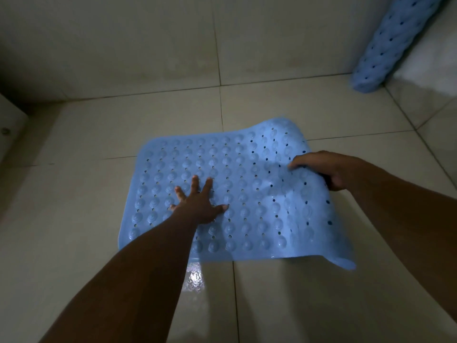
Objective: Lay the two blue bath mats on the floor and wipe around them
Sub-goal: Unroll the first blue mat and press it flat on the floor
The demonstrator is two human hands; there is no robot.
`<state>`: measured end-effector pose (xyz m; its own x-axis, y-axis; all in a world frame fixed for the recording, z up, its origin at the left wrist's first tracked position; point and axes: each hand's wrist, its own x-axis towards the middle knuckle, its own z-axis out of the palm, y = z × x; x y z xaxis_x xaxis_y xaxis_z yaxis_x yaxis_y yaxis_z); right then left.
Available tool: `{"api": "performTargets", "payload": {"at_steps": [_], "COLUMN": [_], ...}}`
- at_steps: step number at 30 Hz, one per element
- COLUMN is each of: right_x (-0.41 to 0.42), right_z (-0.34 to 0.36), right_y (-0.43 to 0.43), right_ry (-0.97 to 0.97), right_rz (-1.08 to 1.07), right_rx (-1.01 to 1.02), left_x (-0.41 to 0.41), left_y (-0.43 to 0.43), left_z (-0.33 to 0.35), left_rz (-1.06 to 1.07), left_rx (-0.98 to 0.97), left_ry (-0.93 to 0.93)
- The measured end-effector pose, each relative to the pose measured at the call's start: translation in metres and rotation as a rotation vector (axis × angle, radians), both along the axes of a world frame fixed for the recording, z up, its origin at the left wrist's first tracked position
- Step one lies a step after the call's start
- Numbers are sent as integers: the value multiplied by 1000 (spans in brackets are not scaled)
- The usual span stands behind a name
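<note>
Head view, your left hand (pixel 197 204) pressing flat with fingers spread on the blue bath mat (pixel 237 194) on the tiled floor (pixel 284 293), your right hand (pixel 321 169) gripping its raised right edge, second mat (pixel 393 43) standing rolled against the wall (pixel 111 45).

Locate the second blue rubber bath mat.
Head view, upper right: the second blue rubber bath mat stands tilted, foot on the tiled floor, beyond the right hand.
</note>
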<state>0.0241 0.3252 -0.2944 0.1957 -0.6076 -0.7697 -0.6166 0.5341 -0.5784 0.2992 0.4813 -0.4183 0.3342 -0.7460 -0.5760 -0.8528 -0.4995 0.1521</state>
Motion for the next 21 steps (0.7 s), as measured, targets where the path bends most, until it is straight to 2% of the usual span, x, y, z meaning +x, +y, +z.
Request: {"api": "performTargets", "payload": {"at_steps": [6, 8, 11, 13, 15, 18, 21], "right_x": [-7, -4, 7, 12, 10, -1, -9], "right_z": [-13, -15, -13, -12, -10, -1, -3], "right_y": [0, -2, 2, 7, 10, 15, 17], "right_ry": [70, 167, 439, 460, 284, -75, -178], "right_rz": [-85, -29, 146, 191, 109, -202, -275], "right_rx": [-230, -368, -589, -628, -488, -76, 21], "left_x": [-3, -5, -12, -16, -18, -20, -20], "left_y": [5, 4, 4, 3, 4, 4, 4], "left_z": [9, 12, 20, 26, 26, 23, 20], "left_rz": [23, 24, 52, 59, 62, 70, 74], "left_rx": [-18, -18, -18, -20, -29, -40, -33], "left_ry": [21, 15, 1, -23, -39, -27, -28]}}
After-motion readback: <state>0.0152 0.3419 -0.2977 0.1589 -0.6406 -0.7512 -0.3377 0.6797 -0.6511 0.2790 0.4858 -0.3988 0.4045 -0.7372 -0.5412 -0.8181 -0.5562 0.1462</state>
